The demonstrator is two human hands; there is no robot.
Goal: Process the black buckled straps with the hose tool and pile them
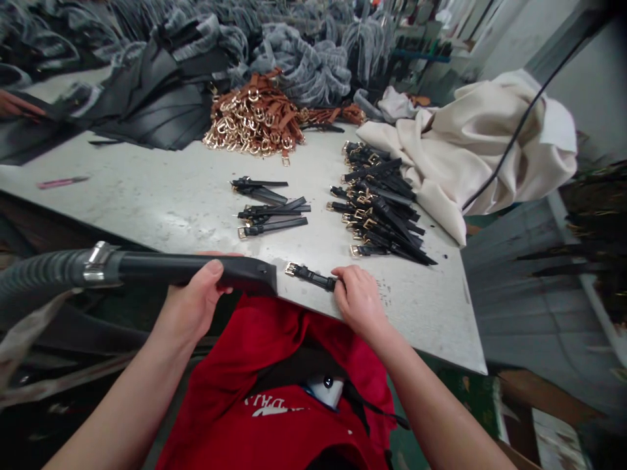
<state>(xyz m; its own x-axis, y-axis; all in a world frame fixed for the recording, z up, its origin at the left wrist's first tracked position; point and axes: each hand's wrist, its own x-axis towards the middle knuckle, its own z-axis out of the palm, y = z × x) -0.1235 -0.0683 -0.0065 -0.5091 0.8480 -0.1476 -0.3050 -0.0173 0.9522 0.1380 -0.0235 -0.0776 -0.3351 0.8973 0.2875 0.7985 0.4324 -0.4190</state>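
My left hand [200,297] is closed around the black nozzle tube [157,266] of a ribbed grey hose [46,274]. Its flat mouth points right, close to the table's front edge. My right hand [360,297] pinches the right end of a short black buckle strap [313,277]. That strap lies near the front edge, its gold buckle toward the nozzle mouth and a small gap apart from it. Beyond it is a small group of black buckle straps [269,210]. A larger heap of black straps [385,202] lies behind my right hand.
Brown buckle straps [257,117] are heaped at the back of the table [161,189]. Black sheets [157,98] and grey bundles [304,62] lie behind. Cream fabric [470,143] covers the right corner. A pink cutter [63,183] lies left. Another person's hand [22,106] rests at far left.
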